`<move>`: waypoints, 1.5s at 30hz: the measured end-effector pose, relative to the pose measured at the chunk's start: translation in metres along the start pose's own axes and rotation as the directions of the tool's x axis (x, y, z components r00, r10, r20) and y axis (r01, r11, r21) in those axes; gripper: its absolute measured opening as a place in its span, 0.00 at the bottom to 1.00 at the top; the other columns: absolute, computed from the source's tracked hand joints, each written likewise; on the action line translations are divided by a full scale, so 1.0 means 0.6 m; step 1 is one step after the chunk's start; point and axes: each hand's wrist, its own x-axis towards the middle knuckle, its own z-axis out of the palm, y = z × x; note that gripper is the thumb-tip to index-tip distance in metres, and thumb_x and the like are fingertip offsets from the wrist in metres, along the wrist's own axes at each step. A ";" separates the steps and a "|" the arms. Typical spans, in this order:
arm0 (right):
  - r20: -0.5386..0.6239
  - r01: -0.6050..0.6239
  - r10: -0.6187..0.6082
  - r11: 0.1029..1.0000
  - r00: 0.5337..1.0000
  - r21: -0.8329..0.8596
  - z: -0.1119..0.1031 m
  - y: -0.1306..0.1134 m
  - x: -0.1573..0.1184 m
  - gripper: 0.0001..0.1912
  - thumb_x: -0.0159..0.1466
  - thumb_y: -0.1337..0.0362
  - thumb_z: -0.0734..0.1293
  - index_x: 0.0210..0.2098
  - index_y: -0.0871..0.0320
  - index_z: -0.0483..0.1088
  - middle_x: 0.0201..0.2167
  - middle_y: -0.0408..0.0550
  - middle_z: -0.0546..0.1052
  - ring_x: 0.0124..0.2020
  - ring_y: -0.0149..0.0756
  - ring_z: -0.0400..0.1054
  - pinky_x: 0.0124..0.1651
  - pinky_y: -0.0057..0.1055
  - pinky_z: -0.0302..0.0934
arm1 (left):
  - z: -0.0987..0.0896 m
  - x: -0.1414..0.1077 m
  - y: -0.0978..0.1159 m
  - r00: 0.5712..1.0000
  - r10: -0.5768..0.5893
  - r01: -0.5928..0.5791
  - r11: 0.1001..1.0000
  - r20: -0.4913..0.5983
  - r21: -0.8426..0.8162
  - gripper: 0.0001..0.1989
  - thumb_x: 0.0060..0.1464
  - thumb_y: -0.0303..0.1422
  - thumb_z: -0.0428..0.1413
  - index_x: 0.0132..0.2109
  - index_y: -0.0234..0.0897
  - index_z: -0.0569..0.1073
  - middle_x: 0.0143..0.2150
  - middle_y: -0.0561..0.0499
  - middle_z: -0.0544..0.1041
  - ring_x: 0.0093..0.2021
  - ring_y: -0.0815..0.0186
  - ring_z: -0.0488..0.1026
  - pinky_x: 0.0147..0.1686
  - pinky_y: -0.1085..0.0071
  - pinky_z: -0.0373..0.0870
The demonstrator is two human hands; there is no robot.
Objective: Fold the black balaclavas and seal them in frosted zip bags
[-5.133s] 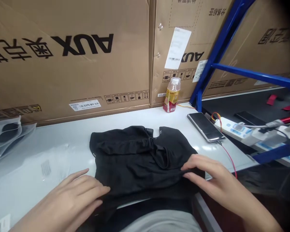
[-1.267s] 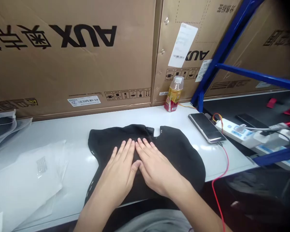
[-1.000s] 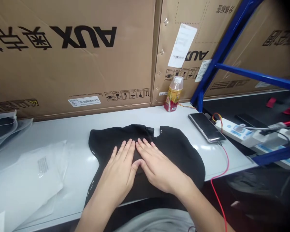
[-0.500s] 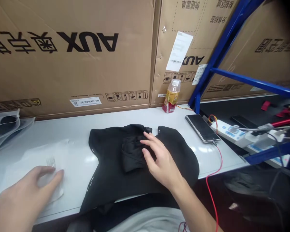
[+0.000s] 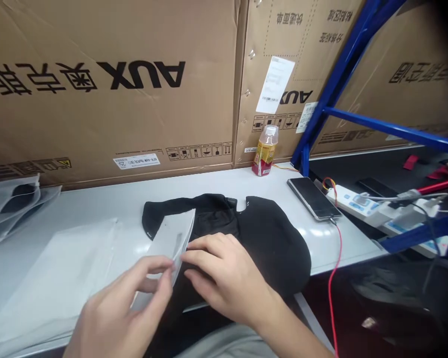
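Left hand (image 5: 123,313) pinches the folded edge of a translucent plastic bag (image 5: 170,243), raised over a soft black garment (image 5: 272,243) lying on the white table (image 5: 313,253). Right hand (image 5: 224,278) rests curled on the cloth just beside the bag; I cannot tell if it grips. Beyond stand a plastic drink bottle (image 5: 265,151), a phone (image 5: 313,198), a power strip (image 5: 353,203) and AUX cartons (image 5: 97,99).

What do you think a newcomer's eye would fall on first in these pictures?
The large cardboard cartons printed AUX fill the back of the bench, with a blue metal rack at the right. In front, the left hand pinches a folded plastic bag over a black garment, and the right hand rests on the garment.
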 end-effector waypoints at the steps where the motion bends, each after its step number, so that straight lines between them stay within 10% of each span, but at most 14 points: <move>1: -0.005 0.001 -0.001 0.999 1.000 -0.039 0.005 -0.002 0.001 0.10 0.75 0.63 0.65 0.53 0.52 0.74 0.51 0.46 0.80 0.47 0.37 0.72 0.47 0.36 0.64 | 0.010 0.000 0.015 1.000 0.017 -0.017 1.000 0.022 -0.012 0.10 0.63 0.47 0.57 0.46 0.50 0.77 0.36 0.57 0.85 0.31 0.63 0.85 0.25 0.76 0.78; 8: 0.006 -0.029 0.030 0.984 1.000 -0.175 0.012 0.025 -0.001 0.07 0.73 0.70 0.64 0.42 0.54 0.74 0.44 0.44 0.79 0.39 0.37 0.65 0.40 0.35 0.59 | 0.008 0.009 0.008 0.989 0.134 -0.132 0.991 -0.066 0.038 0.14 0.69 0.40 0.49 0.49 0.49 0.79 0.44 0.56 0.82 0.38 0.64 0.82 0.35 0.74 0.77; 13: 0.035 0.035 -0.029 0.979 0.999 -0.202 0.009 0.020 0.003 0.07 0.73 0.69 0.64 0.44 0.54 0.74 0.51 0.46 0.80 0.45 0.40 0.69 0.43 0.38 0.63 | 0.011 0.026 0.018 0.939 0.317 -0.326 0.944 0.136 0.046 0.16 0.70 0.41 0.49 0.58 0.49 0.75 0.50 0.50 0.83 0.44 0.60 0.83 0.40 0.70 0.80; 22: 0.103 0.013 -0.008 0.999 0.995 -0.046 0.013 0.021 0.005 0.10 0.74 0.71 0.61 0.46 0.54 0.74 0.71 0.45 0.69 0.70 0.44 0.65 0.70 0.44 0.62 | 0.014 0.036 0.001 0.956 0.217 -0.222 0.975 0.198 0.001 0.14 0.69 0.42 0.50 0.57 0.49 0.71 0.34 0.56 0.81 0.33 0.63 0.81 0.31 0.71 0.76; 28: 0.049 -0.053 0.050 0.996 0.998 0.067 0.011 0.018 0.000 0.09 0.73 0.72 0.61 0.45 0.55 0.72 0.74 0.52 0.63 0.74 0.38 0.59 0.75 0.42 0.57 | 0.012 0.043 0.011 0.905 0.350 -0.366 0.931 0.242 0.021 0.16 0.69 0.36 0.46 0.47 0.49 0.79 0.38 0.53 0.81 0.37 0.62 0.81 0.38 0.70 0.77; 32: -0.003 -0.106 0.106 0.993 0.994 0.057 0.015 0.021 -0.004 0.09 0.73 0.71 0.62 0.43 0.55 0.73 0.75 0.52 0.62 0.73 0.41 0.59 0.74 0.43 0.58 | 0.009 0.045 0.008 0.962 0.175 -0.198 0.976 0.211 0.093 0.16 0.67 0.42 0.48 0.34 0.44 0.75 0.31 0.54 0.77 0.28 0.64 0.76 0.28 0.71 0.73; 41: 0.230 -0.162 0.128 0.978 0.965 0.134 -0.022 0.033 -0.015 0.16 0.69 0.74 0.66 0.51 0.50 0.75 0.67 0.43 0.73 0.73 0.38 0.59 0.73 0.38 0.60 | -0.006 0.044 -0.009 0.997 0.025 -0.025 1.000 0.072 -0.001 0.14 0.63 0.39 0.50 0.49 0.47 0.78 0.34 0.55 0.74 0.29 0.66 0.76 0.23 0.76 0.71; 45: -0.057 -0.365 0.364 0.931 0.930 -0.012 -0.033 0.063 -0.009 0.19 0.73 0.63 0.65 0.62 0.51 0.69 0.64 0.54 0.73 0.65 0.50 0.68 0.65 0.50 0.68 | 0.009 0.045 0.023 1.000 0.001 -0.002 1.000 -0.016 -0.008 0.17 0.65 0.37 0.46 0.50 0.46 0.78 0.36 0.54 0.72 0.27 0.68 0.70 0.26 0.74 0.69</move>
